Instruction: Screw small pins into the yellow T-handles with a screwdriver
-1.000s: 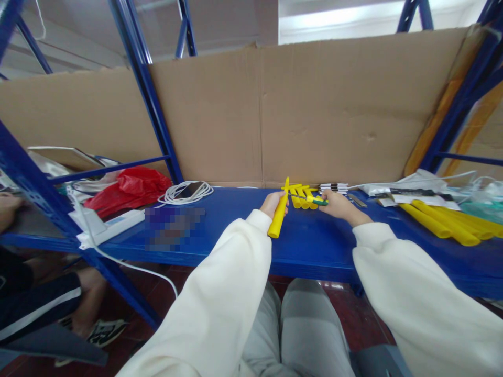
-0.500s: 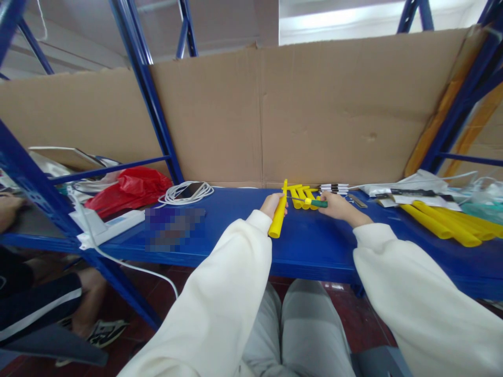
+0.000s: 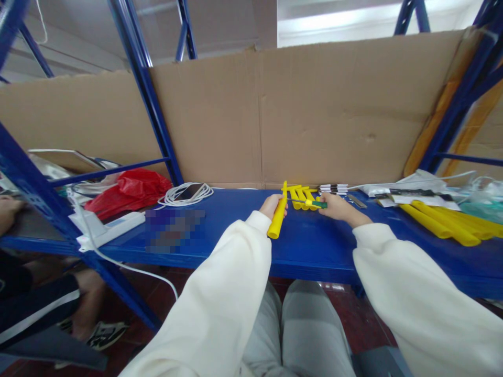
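Note:
My left hand [image 3: 271,206] is closed around a yellow tube [image 3: 278,219], which tilts with its wide round end toward me. A screwdriver [image 3: 320,204] with a green and yellow handle is held in my right hand [image 3: 333,206]; its thin shaft points left and reaches the side of the tube. Whether the tip is in the tube or only against it is too small to tell. Behind the screwdriver, several short yellow tubes [image 3: 295,197] lie side by side on the blue table [image 3: 236,230].
Small white-and-black packs [image 3: 332,188] lie behind my right hand. More yellow tubes [image 3: 444,225] and plastic bags [image 3: 420,180] are at the right. At the left are a coiled white cable [image 3: 173,196], a red bag [image 3: 137,188] and a power strip [image 3: 118,228]. Another person sits far left.

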The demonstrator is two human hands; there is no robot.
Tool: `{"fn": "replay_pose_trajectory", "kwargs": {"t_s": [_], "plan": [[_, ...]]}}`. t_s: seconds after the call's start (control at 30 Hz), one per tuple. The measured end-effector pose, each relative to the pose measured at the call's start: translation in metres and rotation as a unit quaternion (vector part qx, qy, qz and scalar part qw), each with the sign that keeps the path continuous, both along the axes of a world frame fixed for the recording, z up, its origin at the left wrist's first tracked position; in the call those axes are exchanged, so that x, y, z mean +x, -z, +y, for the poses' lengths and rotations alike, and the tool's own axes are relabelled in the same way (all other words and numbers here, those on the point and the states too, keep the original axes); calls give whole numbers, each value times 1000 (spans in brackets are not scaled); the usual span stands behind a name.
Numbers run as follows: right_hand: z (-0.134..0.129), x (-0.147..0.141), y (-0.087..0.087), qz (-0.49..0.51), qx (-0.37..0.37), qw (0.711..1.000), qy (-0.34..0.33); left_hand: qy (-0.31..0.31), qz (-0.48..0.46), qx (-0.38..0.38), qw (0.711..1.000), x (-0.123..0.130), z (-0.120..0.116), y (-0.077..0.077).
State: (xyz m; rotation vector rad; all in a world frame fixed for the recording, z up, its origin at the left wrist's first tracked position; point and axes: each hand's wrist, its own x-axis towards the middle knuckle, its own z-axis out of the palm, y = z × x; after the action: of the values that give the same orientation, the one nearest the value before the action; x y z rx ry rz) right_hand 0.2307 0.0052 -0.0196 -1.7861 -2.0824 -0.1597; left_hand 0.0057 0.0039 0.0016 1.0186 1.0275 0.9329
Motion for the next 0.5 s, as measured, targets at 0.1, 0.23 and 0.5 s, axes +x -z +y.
{"fn": "replay_pose_trajectory", "kwargs": {"t_s": [0.1,0.23,0.5], "plan": [[-1,0,0,5,-1,1000,0,4,4,-1,1000,0,0,0],[-2,-1,-2,13,-8,1000,-19,2,3,0,1000,-1,1,1],[1,1,0,-1,-11,1000,26,9,-2,2,1000,-1,4,3]]}}
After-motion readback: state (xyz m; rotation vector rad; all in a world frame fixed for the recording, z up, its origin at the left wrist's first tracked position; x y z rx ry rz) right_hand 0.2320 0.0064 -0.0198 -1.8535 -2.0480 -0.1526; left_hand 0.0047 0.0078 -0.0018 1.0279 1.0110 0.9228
